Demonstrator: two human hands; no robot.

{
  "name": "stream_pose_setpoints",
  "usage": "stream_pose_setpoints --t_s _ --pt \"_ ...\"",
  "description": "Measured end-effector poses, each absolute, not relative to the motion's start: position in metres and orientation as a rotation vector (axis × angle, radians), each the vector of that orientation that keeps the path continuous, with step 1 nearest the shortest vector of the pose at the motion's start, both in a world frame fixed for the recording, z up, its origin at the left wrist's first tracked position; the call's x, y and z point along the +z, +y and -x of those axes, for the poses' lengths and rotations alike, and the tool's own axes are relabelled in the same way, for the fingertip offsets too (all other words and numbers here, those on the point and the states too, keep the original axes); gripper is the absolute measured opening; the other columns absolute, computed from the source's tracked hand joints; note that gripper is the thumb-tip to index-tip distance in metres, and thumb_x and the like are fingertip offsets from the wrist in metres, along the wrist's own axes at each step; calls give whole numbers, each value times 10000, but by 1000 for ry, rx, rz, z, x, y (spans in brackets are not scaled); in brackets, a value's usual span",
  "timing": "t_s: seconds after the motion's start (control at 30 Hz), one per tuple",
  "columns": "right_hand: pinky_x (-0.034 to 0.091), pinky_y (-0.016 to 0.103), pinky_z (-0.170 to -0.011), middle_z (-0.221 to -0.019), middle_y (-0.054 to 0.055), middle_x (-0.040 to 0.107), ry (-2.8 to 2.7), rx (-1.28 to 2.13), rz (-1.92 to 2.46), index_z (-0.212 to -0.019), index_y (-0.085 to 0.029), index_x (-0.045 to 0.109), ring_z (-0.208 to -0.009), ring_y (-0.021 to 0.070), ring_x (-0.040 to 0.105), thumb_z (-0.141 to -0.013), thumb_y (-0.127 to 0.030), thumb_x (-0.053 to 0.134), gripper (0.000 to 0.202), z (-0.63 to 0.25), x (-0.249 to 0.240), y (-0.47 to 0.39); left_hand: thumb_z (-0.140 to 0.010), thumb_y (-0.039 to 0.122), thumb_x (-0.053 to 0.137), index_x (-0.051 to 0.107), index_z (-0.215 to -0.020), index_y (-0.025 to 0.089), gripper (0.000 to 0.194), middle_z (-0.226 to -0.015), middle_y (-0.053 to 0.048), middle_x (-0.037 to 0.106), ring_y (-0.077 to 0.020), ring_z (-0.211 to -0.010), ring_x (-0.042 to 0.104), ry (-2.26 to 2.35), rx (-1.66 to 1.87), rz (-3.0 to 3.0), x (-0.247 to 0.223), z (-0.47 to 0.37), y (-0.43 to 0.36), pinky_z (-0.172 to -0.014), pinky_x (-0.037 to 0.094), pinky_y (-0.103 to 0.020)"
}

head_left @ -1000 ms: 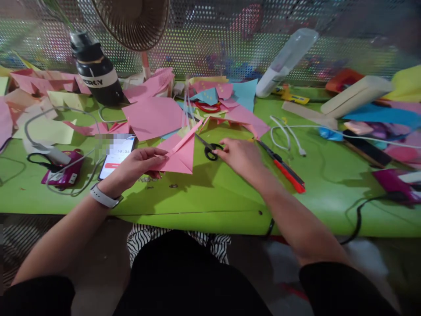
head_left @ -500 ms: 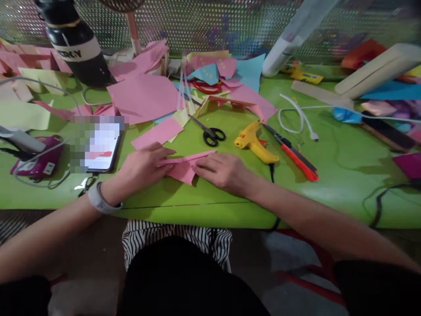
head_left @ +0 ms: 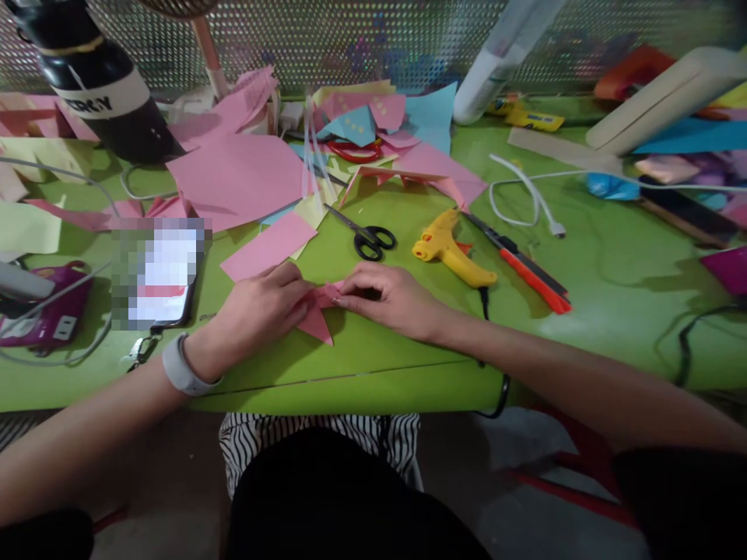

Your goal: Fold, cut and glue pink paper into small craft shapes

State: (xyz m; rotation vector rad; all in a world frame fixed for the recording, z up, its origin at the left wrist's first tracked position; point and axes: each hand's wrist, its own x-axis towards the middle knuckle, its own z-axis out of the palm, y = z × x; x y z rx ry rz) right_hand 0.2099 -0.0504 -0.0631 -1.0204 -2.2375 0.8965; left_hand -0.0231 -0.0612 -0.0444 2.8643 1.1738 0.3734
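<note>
A small piece of folded pink paper (head_left: 318, 320) lies low over the green table between my hands. My left hand (head_left: 264, 305) is closed on its left part, with the fingers covering that end. At the upper right end, my right hand (head_left: 390, 299) pinches the paper between thumb and fingers. One pointed flap hangs toward the table's front edge. Just behind the hands are a flat pink paper strip (head_left: 269, 245) and black-handled scissors (head_left: 369, 237). A yellow hot glue gun (head_left: 452, 249) rests right of the scissors, beside a red and black utility knife (head_left: 528, 268).
A phone (head_left: 166, 272) and a purple box-shaped device (head_left: 52, 303) with cables lie on the left. Pink, blue and yellow papers (head_left: 239, 175) cover the back, near a black bottle (head_left: 108, 89). A white cable (head_left: 525, 187) crosses the right side.
My right hand has shifted from lying along the paper to pinching its upper right end. The pink paper is now folded or bunched more tightly. The view has tilted slightly.
</note>
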Motion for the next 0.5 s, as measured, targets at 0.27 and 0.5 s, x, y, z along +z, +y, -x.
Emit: stream_pose_setpoints --t_s 0.27,0.5 --pt "497 330 -813 -1021 81 698 -2284 843 963 -1034 -181 702 -912 180 651 -959 -296 549 206 -205 -62 -60 -940 122 496 651 -906 139 160 -822 -54 620 -183 -727 580 1069 165 -3262 -42 24 -67 -507 445 -264" --pt "518 335 -811 -1006 75 694 -2283 822 1000 -962 -188 700 -891 170 658 -954 -307 559 186 -207 -63 -61 -970 166 467 649 -936 143 187 -830 -63 622 -182 -732 572 1062 177 -3254 -43 26 -64 -579 479 -287"
